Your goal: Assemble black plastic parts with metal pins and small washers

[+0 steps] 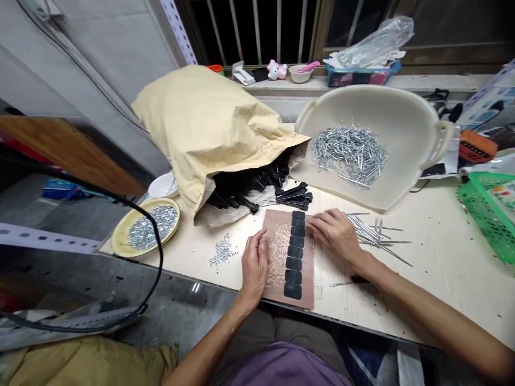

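A reddish-brown board (277, 295) lies on the table in front of me. Along its right side runs a column of several flat black rounded pieces (294, 264), set edge to edge. My left hand (254, 265) rests against the board's left edge, its fingers loosely bent and thumb a little apart, with nothing visible in it. At the upper right edge of the board is my right hand (336, 236), fingers bunched, tips beside the top black pieces. Whatever those fingertips hold, if anything, is too small to make out. Long thin metal rods (380, 236) lie just right of that hand.
A tan sack (209, 112) spills black plastic parts (295, 197) behind the board. Right of it stands a whitish scoop-shaped basin (402, 118) with metal pins. Left are a yellow dish (120, 244) of small metal pieces and a loose pile (222, 251). A green basket (483, 214) sits far right.
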Demonstrator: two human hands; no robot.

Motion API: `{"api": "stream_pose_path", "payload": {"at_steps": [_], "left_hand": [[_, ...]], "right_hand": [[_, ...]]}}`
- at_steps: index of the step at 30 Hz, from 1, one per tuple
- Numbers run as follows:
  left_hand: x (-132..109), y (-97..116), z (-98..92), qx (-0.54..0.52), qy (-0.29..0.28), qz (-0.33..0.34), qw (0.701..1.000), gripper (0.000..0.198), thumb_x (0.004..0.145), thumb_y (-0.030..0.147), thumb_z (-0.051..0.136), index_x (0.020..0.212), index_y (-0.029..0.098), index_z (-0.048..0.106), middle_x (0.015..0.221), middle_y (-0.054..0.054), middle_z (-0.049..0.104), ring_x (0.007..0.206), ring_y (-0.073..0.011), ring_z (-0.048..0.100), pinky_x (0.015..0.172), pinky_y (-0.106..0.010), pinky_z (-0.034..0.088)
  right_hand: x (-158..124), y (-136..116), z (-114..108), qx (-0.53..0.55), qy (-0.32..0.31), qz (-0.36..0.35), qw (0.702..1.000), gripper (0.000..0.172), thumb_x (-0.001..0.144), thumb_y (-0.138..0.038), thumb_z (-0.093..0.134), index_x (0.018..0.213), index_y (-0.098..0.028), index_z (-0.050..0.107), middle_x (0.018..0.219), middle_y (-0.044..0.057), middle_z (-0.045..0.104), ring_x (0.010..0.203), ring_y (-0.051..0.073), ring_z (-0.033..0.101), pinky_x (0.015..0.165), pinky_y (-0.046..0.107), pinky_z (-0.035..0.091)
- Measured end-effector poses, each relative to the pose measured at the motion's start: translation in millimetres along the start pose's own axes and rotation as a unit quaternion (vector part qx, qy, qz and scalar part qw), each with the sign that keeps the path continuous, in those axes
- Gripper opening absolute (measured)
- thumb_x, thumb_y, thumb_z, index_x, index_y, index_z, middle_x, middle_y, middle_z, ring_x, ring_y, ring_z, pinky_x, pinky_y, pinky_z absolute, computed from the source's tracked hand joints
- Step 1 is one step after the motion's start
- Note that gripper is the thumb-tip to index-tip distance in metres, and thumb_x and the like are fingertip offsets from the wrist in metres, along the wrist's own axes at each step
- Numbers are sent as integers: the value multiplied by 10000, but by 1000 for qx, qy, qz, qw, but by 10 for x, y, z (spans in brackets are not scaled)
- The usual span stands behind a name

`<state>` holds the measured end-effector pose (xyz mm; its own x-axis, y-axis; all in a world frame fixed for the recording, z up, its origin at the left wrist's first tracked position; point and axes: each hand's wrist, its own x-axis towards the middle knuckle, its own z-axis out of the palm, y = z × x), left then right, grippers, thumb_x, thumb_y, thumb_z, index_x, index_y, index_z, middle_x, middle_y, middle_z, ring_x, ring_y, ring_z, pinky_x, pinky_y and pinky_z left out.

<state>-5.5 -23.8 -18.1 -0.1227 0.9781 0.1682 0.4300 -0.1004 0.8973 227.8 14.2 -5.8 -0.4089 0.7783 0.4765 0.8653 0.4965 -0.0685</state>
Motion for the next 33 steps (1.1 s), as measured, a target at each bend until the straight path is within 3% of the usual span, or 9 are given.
{"api": "stream_pose_path", "payload": {"at_steps": [5,8,12,16,21,28,33], "left_hand": [[196,-202,-587,146,82,54,984,245,913,303,461,1027,194,647,911,-52,613,812,-160,563,708,-277,445],[214,-355,-876,258,35,102,960,216,887,292,517,995,201,680,871,-58,617,847,-188,531,744,-306,435],[155,-507,-985,335,-43,153,929,214,878,283,530,1000,222,696,864,-67,613,851,-202,497,726,-312,434],[197,-622,-1042,354,-37,138,924,254,903,281,480,1048,217,678,872,-76,604,846,-205,486,726,-320,432],[378,-706,-1115,365,-25,113,924,291,923,308,429,1035,216,681,840,-73,601,831,-208,485,717,-323,418],[547,-626,-929,435,-50,76,896,284,898,358,463,905,227,716,827,-89,620,878,-246,473,684,-329,394],[570,-604,-881,416,-54,42,907,172,859,237,524,851,188,688,823,-88,628,914,-251,499,708,-325,410]], "right_hand": [[867,26,617,-23,-36,-94,995,235,941,-295,447,1035,-230,652,972,58,657,897,215,423,738,344,258],[1066,24,837,-35,-73,-127,989,246,944,-296,421,950,-243,662,864,57,629,842,212,394,736,355,230],[1105,44,931,-57,-89,-149,983,257,930,-224,398,876,-213,649,839,72,574,829,216,378,733,352,237],[1044,72,896,-50,-69,-143,986,280,936,-199,349,932,-176,628,898,85,563,818,210,400,713,329,290],[912,36,665,-13,2,-106,994,275,941,-165,358,1055,-181,608,1037,79,585,890,186,485,722,291,377],[664,-335,299,29,54,-97,993,174,898,-189,516,1021,-173,637,987,58,639,868,161,555,728,267,440],[512,-562,201,64,70,-73,993,157,875,-210,567,999,-187,660,966,43,663,852,159,573,740,274,458]]}}
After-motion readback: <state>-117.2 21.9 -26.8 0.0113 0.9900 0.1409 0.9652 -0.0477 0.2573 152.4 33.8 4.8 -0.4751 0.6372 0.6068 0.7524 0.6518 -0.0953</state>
